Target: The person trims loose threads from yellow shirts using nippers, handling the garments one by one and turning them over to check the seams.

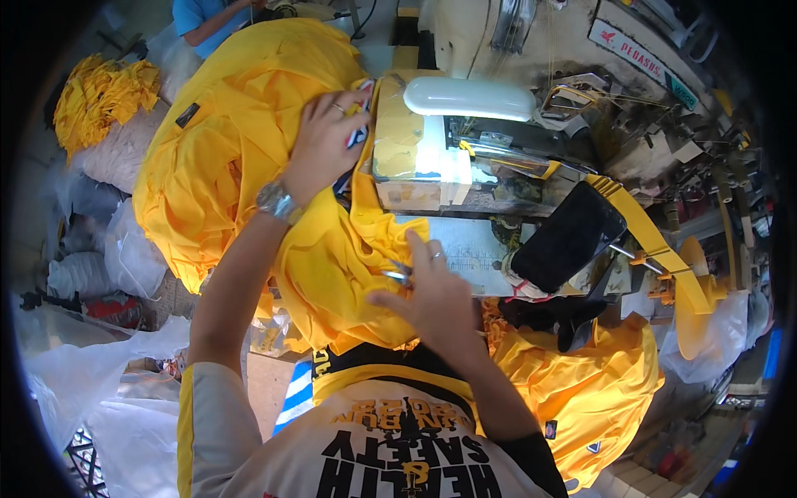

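My left hand [325,143], with a ring and a metal wristwatch [278,202], presses its fingers round a yellow garment [332,257] beside the sewing machine's bed. A dark, white and red printed patch [357,135] shows at its fingertips. My right hand [432,297] is curled over the lower part of the same garment, near my lap. Between its thumb and fingers is a small shiny metal tool [397,275], which looks like thread snips; the palm hides part of it. The garment hangs in folds between my hands and over the machine's near edge.
A large heap of yellow garments [232,108] lies at the left, another yellow pile [581,390] at the lower right. The sewing machine [498,158] carries a white lamp [471,98]. A black phone [569,236] is mounted beside a yellow arm [656,249]. A co-worker's blue sleeve [199,18] shows far left.
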`<state>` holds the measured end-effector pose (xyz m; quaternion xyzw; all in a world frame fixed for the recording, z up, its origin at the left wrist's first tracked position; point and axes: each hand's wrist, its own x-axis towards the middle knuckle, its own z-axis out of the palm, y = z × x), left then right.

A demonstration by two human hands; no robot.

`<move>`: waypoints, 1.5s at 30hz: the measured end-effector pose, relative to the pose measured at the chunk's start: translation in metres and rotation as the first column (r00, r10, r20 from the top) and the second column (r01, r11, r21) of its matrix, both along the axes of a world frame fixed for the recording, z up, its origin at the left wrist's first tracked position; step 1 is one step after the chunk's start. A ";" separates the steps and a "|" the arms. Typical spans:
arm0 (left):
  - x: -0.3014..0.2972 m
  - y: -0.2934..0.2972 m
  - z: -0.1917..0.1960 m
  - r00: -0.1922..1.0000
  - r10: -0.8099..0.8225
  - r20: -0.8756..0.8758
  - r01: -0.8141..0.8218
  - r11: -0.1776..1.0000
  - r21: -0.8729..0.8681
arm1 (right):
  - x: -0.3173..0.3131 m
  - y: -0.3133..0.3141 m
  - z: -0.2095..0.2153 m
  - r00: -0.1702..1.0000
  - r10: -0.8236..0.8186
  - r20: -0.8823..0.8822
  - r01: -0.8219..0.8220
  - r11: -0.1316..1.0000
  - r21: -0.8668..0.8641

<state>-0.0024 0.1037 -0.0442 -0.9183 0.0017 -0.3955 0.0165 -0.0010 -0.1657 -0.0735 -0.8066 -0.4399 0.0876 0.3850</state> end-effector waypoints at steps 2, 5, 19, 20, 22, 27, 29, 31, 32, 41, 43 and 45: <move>0.013 0.012 -0.002 0.997 -0.060 0.044 0.059 0.998 0.025 | -0.015 -0.009 -0.011 0.997 -0.064 0.036 0.067 0.994 -0.084; -0.007 0.018 0.029 0.939 0.084 0.333 0.026 0.950 -0.311 | -0.009 -0.057 -0.011 0.991 -0.137 0.007 0.137 0.988 -0.064; -0.094 -0.245 0.034 -0.046 -0.970 -0.240 0.406 0.201 -0.892 | 0.076 -0.265 0.074 0.501 -0.716 0.485 0.717 0.658 0.230; -0.103 -0.227 0.022 0.150 -0.977 -0.153 0.410 0.202 -0.889 | 0.077 -0.251 0.074 0.544 -0.693 0.472 0.679 0.695 0.238; -0.133 -0.190 0.006 0.513 -0.858 0.028 0.440 0.235 -0.867 | 0.070 -0.219 0.086 0.646 -0.629 0.432 0.568 0.774 0.278; -0.223 -0.157 -0.018 0.863 -0.483 -0.147 0.019 0.323 -0.946 | 0.050 -0.087 0.116 0.928 -0.199 0.314 0.082 0.933 0.350; -0.264 -0.167 -0.025 0.913 -0.266 -0.311 -0.227 0.304 -0.925 | 0.033 0.004 0.108 0.962 0.157 0.223 -0.238 0.883 0.405; -0.254 -0.168 -0.042 0.907 -0.264 -0.327 -0.215 0.377 -0.901 | 0.008 0.032 0.126 0.943 0.257 0.210 -0.319 0.874 0.367; -0.263 -0.169 -0.048 0.905 -0.142 -0.401 -0.317 0.405 -0.858 | -0.003 0.071 0.108 0.906 0.399 0.137 -0.420 0.818 0.393; -0.311 -0.155 -0.091 0.421 -0.289 -0.860 -0.606 0.615 -0.504 | -0.056 0.136 0.018 0.623 0.618 -0.480 -0.598 0.772 0.217; -0.303 -0.121 -0.080 0.327 -0.335 -0.884 -0.538 0.703 -0.466 | -0.033 0.128 0.054 0.468 0.559 -0.684 -0.527 0.799 0.292; -0.244 -0.078 0.008 0.465 -0.192 -0.864 -0.369 0.845 -0.387 | 0.010 0.119 0.083 0.315 0.576 -0.754 -0.425 0.796 0.431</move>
